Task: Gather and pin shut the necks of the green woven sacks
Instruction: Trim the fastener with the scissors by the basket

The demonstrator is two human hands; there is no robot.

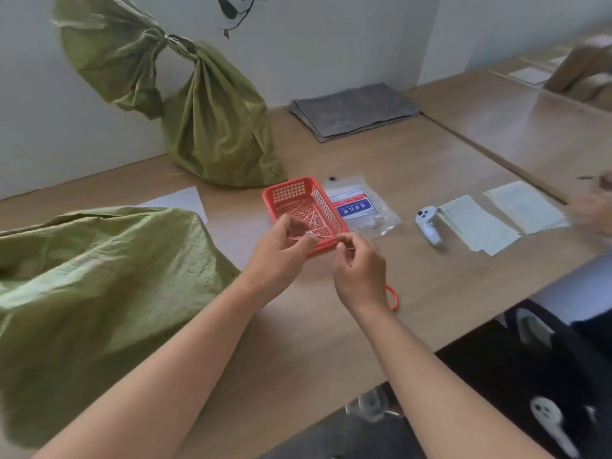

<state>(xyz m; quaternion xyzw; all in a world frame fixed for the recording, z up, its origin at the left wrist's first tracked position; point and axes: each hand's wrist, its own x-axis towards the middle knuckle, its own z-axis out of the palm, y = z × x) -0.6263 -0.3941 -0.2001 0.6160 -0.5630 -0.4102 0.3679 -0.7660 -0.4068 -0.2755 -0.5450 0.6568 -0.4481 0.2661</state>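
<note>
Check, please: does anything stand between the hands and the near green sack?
Nothing visible does. The left hand and the right hand pinch what looks like a thin pin at the basket's near rim. Only bare table lies between them and the near sack on their left.

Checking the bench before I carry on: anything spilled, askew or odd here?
Nothing spilled or damaged. The near green sack lies slumped, neck ungathered; the far green sack stands tied.
</note>
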